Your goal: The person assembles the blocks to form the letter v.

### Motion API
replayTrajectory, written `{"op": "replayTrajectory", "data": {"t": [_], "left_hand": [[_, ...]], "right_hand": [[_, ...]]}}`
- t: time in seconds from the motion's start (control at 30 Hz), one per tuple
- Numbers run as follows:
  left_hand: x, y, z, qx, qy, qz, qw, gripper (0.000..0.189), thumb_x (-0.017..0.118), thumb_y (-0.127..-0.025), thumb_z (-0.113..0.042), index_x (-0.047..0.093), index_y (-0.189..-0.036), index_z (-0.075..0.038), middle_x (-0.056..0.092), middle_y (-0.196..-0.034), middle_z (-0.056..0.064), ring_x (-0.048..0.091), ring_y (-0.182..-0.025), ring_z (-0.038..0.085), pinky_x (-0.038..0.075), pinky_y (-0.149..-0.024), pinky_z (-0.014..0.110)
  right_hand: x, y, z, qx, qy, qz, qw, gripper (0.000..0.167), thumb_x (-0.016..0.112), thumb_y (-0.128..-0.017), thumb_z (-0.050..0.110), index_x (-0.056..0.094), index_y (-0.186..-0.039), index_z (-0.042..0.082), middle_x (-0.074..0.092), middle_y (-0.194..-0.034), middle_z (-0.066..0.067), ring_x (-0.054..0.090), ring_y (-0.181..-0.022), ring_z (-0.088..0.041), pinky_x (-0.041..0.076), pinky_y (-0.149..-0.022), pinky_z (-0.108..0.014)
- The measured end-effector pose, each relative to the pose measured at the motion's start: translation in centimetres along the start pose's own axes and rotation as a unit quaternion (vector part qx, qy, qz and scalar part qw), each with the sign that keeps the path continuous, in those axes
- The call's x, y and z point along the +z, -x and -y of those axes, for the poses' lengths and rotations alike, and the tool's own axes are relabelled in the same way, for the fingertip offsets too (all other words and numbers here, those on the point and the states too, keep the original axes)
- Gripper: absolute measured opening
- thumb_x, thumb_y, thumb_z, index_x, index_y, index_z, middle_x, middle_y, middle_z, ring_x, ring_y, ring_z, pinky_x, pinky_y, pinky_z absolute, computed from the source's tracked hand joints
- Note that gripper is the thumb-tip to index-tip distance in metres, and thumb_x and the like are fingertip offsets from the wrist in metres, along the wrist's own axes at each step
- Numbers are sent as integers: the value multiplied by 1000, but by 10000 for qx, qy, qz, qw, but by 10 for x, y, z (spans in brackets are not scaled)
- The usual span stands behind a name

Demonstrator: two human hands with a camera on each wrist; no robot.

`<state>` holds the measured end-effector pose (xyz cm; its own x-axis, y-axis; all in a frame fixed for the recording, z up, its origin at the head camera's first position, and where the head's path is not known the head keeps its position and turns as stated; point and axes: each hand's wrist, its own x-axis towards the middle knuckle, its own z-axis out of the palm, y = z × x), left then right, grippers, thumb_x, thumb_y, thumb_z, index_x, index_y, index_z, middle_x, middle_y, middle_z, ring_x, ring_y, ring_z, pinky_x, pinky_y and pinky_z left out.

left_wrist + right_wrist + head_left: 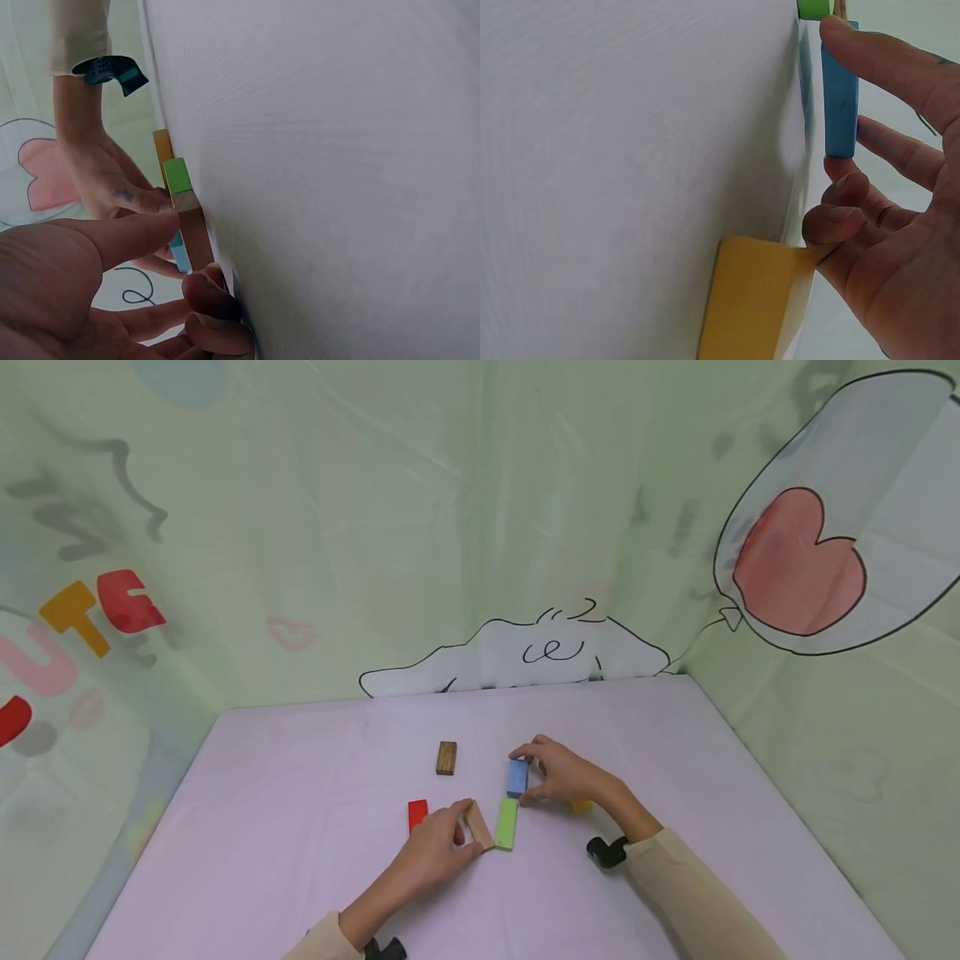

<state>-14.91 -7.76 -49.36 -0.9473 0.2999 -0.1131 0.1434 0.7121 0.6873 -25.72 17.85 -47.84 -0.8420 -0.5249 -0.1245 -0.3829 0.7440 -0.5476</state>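
Observation:
My left hand (433,850) grips a plain wooden block (478,825) by its ends, thumb at the near end and fingers at the far end. Its near end meets the near end of a green block (506,824), so the two form a V. My right hand (561,770) pinches a blue block (517,778) lengthwise between thumb and fingers, just beyond the green block's far end. In the right wrist view the blue block (841,97) stands off the tabletop, with a gap and its shadow beside it.
A red block (417,814) lies left of the left hand, partly hidden by it. Farther back is a dark brown block (446,758). The yellow block (582,807) sits under the right wrist, mostly covered. A pale cloth covers the table (300,793); printed curtains stand behind and beside it.

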Motion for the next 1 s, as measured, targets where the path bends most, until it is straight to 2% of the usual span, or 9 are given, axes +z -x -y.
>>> {"op": "replayTrajectory", "data": {"t": [0.17,0.6,1.0], "left_hand": [[-1,1,-1,-63,-12,41,10000,66,81,-92,-22,56,-150,-5,59,-80,-2,50,-66,11,41,-56,23],[-1,1,1,56,-102,48,9999,64,81,-92,-22,57,-149,-5,59,-79,-4,50,-65,9,41,-56,23],[1,-1,3,-6,-152,61,9999,65,81,-93,-25,57,-150,-8,59,-80,-5,51,-66,9,42,-57,23]], "right_hand": [[2,-1,-2,24,60,50,10000,69,95,-80,28,66,-140,12,61,-122,-8,52,-99,-19,47,-82,-29],[3,-2,1,-5,128,151,9998,67,95,-79,27,67,-138,13,62,-123,-6,54,-103,-18,49,-86,-30],[5,-1,1,10,117,99,9999,66,95,-79,28,67,-137,13,63,-121,-3,58,-110,-18,54,-105,-44]]}}
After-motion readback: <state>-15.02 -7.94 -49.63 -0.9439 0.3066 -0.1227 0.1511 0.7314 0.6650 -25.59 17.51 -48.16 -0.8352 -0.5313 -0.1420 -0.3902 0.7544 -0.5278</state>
